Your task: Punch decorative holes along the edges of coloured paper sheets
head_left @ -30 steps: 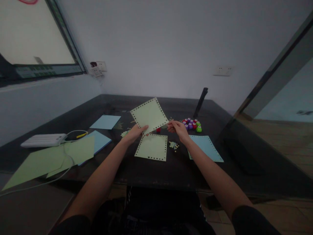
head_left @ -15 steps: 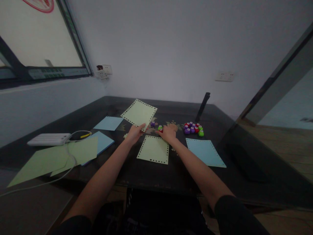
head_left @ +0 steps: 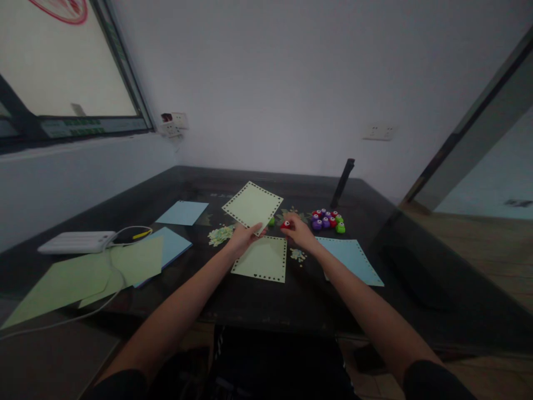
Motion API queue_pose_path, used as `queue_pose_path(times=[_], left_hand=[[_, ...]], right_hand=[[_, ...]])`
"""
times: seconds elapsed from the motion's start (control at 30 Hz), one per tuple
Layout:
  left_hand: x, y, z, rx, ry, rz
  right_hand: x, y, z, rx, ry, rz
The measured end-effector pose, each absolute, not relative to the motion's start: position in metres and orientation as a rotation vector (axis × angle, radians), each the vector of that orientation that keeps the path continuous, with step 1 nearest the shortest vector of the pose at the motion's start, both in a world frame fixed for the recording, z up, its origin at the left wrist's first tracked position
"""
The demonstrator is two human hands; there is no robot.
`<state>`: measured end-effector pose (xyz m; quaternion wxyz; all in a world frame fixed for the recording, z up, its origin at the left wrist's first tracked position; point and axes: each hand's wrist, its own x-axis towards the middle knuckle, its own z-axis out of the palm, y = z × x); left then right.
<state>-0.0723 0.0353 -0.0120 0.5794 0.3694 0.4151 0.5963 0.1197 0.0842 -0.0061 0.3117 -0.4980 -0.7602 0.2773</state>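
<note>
Left hand (head_left: pixel 244 238) pinches the near corner of a raised green sheet (head_left: pixel 252 204), fingers clamped on its edge. This sheet has a dotted punched border and tilts up off the surface (head_left: pixel 291 303), just beyond the flat green sheet (head_left: pixel 262 260). Right hand (head_left: pixel 298 233) is at the far right corner of the flat green sheet, fingers closed around a small red punch (head_left: pixel 285 225); cannot tell if the punch rests on the surface. A green punch (head_left: pixel 271 221) sits just beyond the flat green sheet, between the two hands. A cluster of punches (head_left: pixel 328 220), purple, red and green, lies beyond and right of the flat green sheet. A blue punched sheet (head_left: pixel 352 260) lies flat to its right, near but apart. Paper scraps (head_left: pixel 220 234) are piled off its far left corner; smaller scraps (head_left: pixel 297 255) lie at its right edge by the right wrist. Well left of it: blue sheets (head_left: pixel 182 212), plain green sheets (head_left: pixel 83 275), a white box (head_left: pixel 75 241) with a cable.
</note>
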Motion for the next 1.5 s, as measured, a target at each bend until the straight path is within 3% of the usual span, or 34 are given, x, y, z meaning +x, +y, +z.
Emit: queue_pose_path(times=[0.1, 0.37, 0.8, 1.5], left_hand=[[-0.054, 0.032, -0.005, 0.934, 0.994, 1.305], [-0.013, 0.023, -0.002, 1.084, 1.084, 1.369], [-0.019, 0.032, -0.024, 1.334, 1.190, 1.448], [-0.014, 0.026, -0.019, 1.522, 1.229, 1.347]], right_hand=[[0.140, 0.062, 0.000, -1.141, -1.742, 1.106], [0.157, 0.030, 0.005, -0.820, -1.175, 1.412], [0.150, 0.028, -0.007, -0.824, -1.034, 1.538], [0.146, 0.023, -0.003, -0.984, -1.083, 1.465]])
